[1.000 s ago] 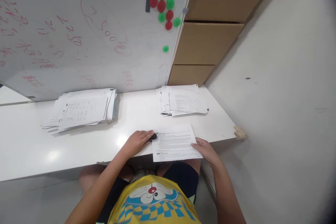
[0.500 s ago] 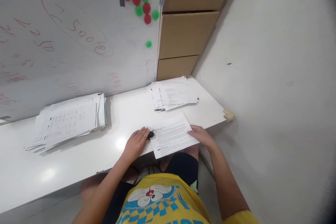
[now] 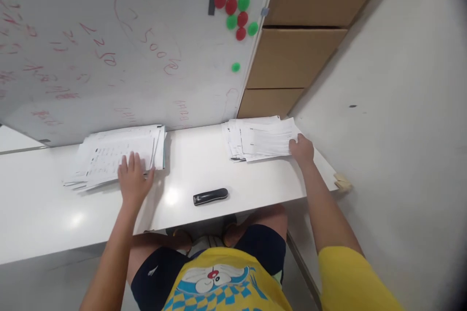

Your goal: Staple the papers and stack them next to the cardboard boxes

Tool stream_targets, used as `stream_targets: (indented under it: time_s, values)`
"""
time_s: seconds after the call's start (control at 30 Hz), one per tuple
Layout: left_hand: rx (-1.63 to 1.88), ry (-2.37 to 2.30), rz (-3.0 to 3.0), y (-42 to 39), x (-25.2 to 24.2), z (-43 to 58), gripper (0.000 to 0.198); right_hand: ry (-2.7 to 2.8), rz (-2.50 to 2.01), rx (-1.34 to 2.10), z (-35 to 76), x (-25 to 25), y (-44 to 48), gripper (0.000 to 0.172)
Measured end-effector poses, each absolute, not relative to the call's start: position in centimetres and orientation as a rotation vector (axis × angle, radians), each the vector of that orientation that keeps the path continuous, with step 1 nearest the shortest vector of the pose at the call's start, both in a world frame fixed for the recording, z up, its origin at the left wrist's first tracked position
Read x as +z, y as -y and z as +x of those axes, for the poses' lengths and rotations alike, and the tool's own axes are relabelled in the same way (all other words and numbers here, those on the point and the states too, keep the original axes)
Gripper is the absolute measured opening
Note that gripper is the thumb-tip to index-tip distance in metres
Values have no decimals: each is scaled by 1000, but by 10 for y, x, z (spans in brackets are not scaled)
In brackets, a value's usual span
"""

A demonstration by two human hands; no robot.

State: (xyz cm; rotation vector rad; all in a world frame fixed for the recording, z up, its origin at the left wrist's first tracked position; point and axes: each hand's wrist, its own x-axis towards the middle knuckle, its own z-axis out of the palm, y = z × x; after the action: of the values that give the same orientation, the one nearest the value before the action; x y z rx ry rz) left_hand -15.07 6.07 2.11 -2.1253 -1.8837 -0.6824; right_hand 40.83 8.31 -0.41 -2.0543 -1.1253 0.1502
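Note:
My left hand (image 3: 134, 178) is over the front right part of the left paper pile (image 3: 104, 158), its fingers spread and nothing gripped. At the right, my right hand (image 3: 302, 149) pinches the right edge of a printed paper sheet (image 3: 272, 137), which lies on top of the right paper pile (image 3: 235, 141). Between the two piles, closer to the table's front edge, a black stapler (image 3: 210, 196) lies on its side or flat; I cannot tell which. Neither hand touches it.
The white table (image 3: 189, 165) backs onto a whiteboard (image 3: 153, 87) with red writing and several red and green magnets (image 3: 231, 6). Stacked cardboard boxes (image 3: 299, 56) stand behind the right pile. A wall (image 3: 401, 131) closes off the right side.
My right hand has carried the sheet from the front edge onto the right pile. My left hand has let go of the stapler and moved left to the other pile. The view has shifted left.

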Motion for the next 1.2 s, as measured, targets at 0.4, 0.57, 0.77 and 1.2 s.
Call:
stream_targets:
  time_s: [0.4, 0.57, 0.77, 1.2]
  values:
    - [-922, 1626, -2165, -52, 1, -157, 27, 1232, -1973, -212, 343, 4, -70, 47]
    - [-1081, 1509, -2139, -33, 3, -125, 26, 1340, -1657, 211, 244, 15, -38, 39]
    - [-1082, 1136, -2550, -5, 10, -77, 32, 1116, -1149, 1598, 131, 26, -10, 40]
    - [-1687, 1984, -2232, -23, -15, -81, 64, 1214, -1194, 1248, 193, 14, -14, 25]
